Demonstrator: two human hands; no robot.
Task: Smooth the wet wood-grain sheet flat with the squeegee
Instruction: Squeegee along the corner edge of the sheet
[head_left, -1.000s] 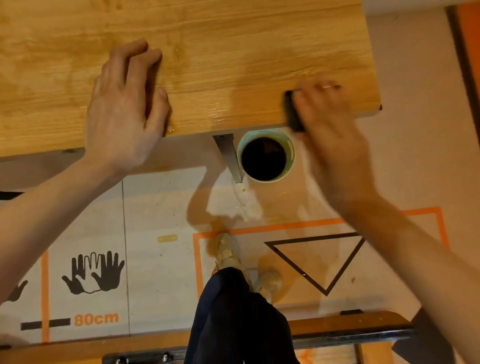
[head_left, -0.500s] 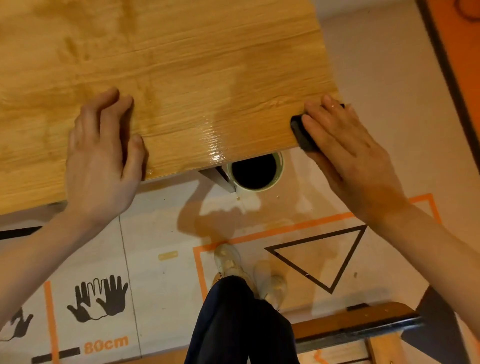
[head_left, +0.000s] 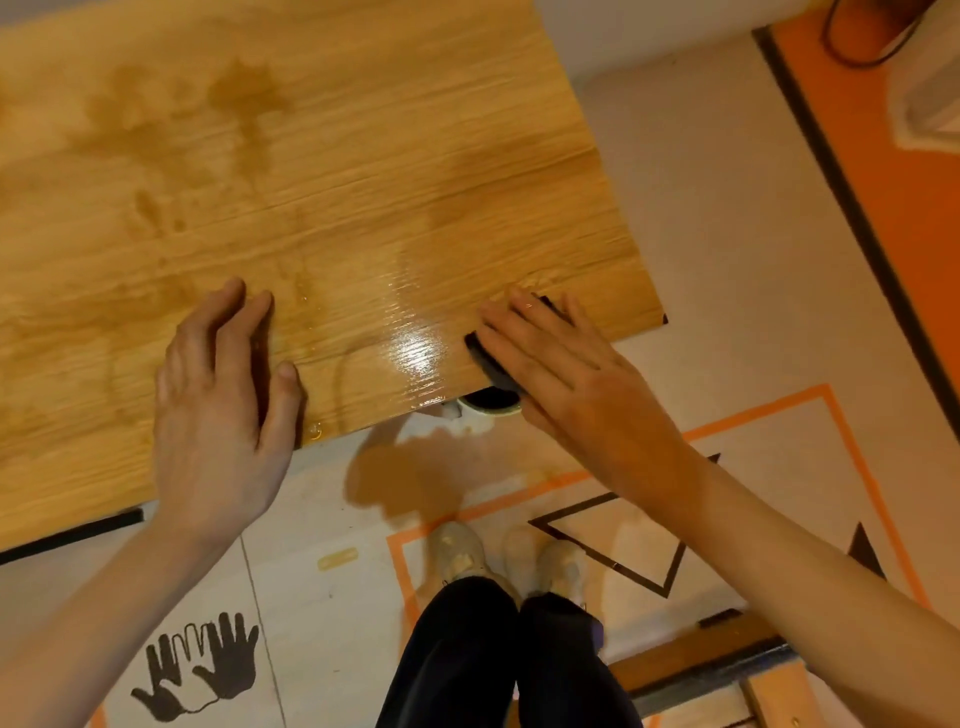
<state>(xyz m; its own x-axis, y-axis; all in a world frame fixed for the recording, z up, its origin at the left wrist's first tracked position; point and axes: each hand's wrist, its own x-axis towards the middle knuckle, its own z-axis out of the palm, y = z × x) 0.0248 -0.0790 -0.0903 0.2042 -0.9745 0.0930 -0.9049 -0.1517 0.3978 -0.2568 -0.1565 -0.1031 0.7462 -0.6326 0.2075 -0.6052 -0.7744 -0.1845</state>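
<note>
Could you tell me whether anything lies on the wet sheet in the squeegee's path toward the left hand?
Nothing visible does: between the squeegee under the right hand and the left hand, the wood-grain sheet shows only glossy wet film.

left hand (head_left: 218, 395): flat on the wood-grain sheet (head_left: 322, 171)
right hand (head_left: 571, 384): presses the black squeegee (head_left: 491, 364) at the sheet's near edge
</note>
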